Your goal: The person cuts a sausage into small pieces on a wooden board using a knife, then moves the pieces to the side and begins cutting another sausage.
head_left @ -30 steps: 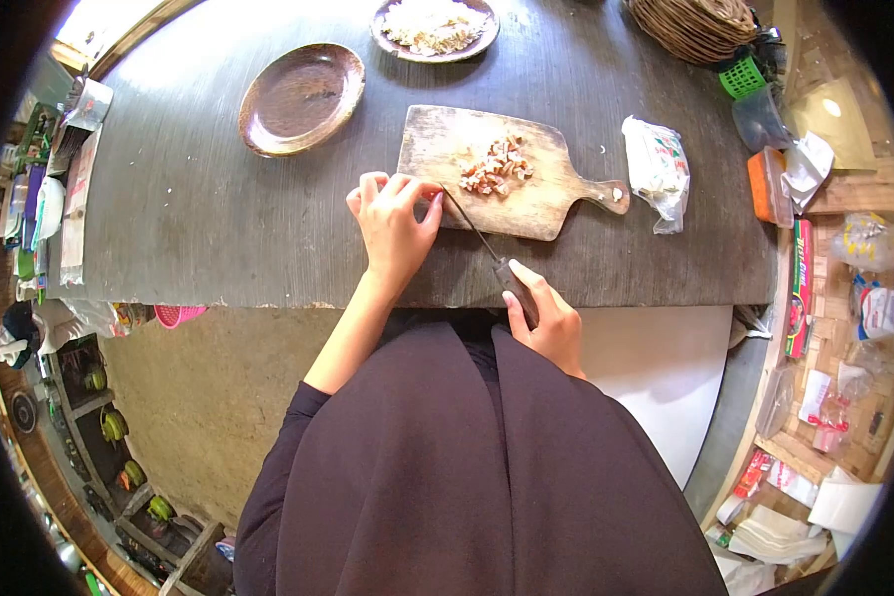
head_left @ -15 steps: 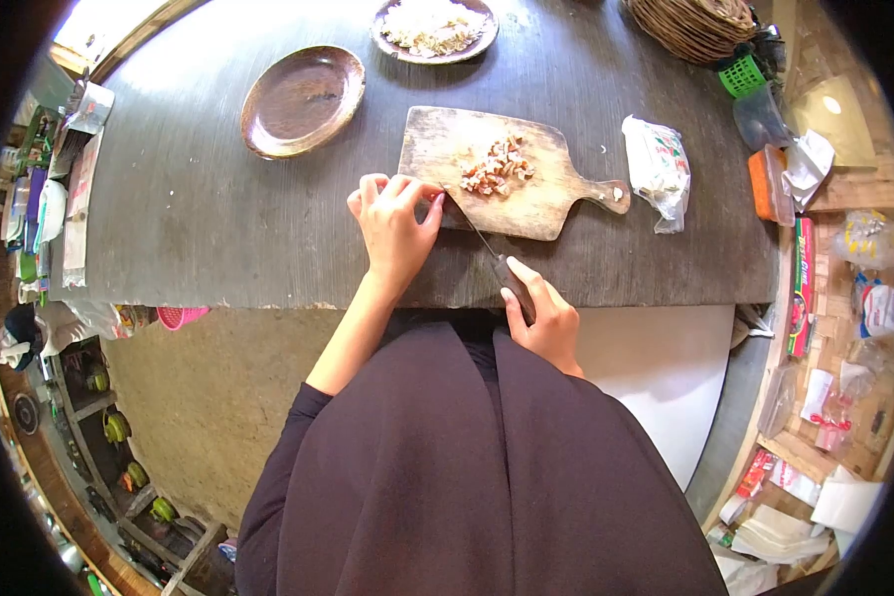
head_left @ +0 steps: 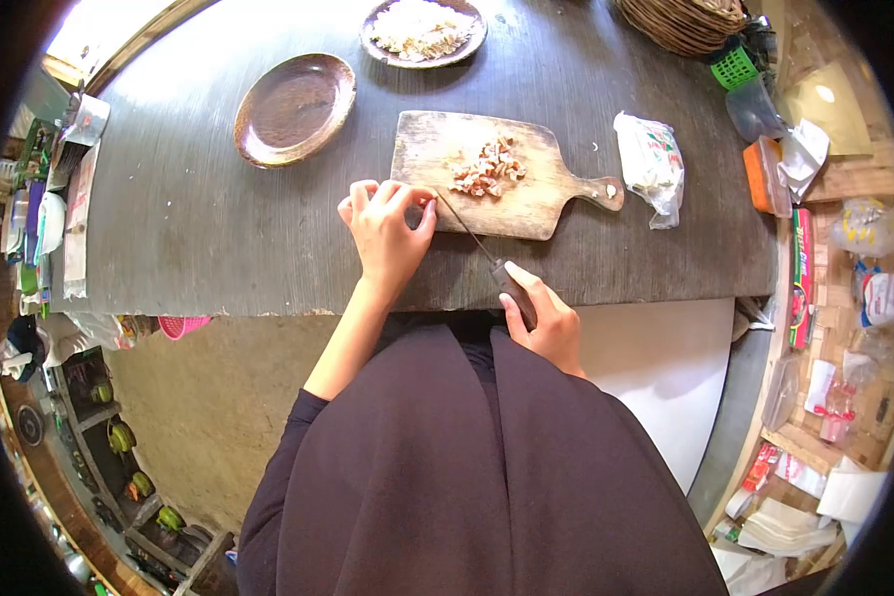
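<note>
My right hand [head_left: 544, 320] is wrapped round the dark handle of a knife [head_left: 471, 233]. Its thin blade slants up and left over the near edge of the wooden cutting board [head_left: 541, 149]. At the board's near left corner, my left hand [head_left: 387, 230] is closed, with thumb and fingertips drawn together close to the knife tip. Whatever those fingers hold is too small or hidden to make out. Chopped brownish pieces [head_left: 489, 167] lie in a loose pile on the board, beyond the blade.
An oval brown plate [head_left: 296, 109] with nothing on it stands left of the board. Behind, another plate [head_left: 425, 62] carries pale shredded food [head_left: 422, 28]. A white plastic packet [head_left: 651, 164] lies right of the board's handle. A wicker basket [head_left: 680, 22] sits at the back right.
The whole view has shifted slightly. Both hands and the knife keep nearly the same places at the board's near edge, and the pile of pieces looks unchanged.
</note>
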A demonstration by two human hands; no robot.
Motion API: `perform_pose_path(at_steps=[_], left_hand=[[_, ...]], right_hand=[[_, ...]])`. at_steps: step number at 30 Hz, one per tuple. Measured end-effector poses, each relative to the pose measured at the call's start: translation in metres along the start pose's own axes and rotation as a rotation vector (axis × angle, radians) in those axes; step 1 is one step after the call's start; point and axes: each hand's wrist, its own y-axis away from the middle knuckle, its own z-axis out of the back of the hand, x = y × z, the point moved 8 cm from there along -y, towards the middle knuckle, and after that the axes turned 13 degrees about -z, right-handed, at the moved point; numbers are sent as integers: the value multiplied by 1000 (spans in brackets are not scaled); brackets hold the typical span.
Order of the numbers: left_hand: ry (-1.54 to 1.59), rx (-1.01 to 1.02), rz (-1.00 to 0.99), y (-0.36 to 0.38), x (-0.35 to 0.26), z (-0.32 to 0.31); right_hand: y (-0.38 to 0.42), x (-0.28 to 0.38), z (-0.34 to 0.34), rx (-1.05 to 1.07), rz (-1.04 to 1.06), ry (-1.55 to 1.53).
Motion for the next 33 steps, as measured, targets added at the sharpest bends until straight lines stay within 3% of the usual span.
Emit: perform_pose_path(at_steps=[8,11,13,26,29,33], left_hand=[[2,5,18,1,2,-1],[9,2,15,1,2,-1],[6,7,14,1,1,0],[-14,-4,1,2,1,0],[-7,8,17,2,1,0],[-4,-7,14,3,0,1]], right_hand=[[1,3,-2,18,-5,7],[0,-1,-7,112,-94,9],[1,0,-5,3,22,10],[-4,-1,-13,0,29,43],[-3,-6,-12,97,-69,26],[-9,-7,-2,-4,-3,22]])
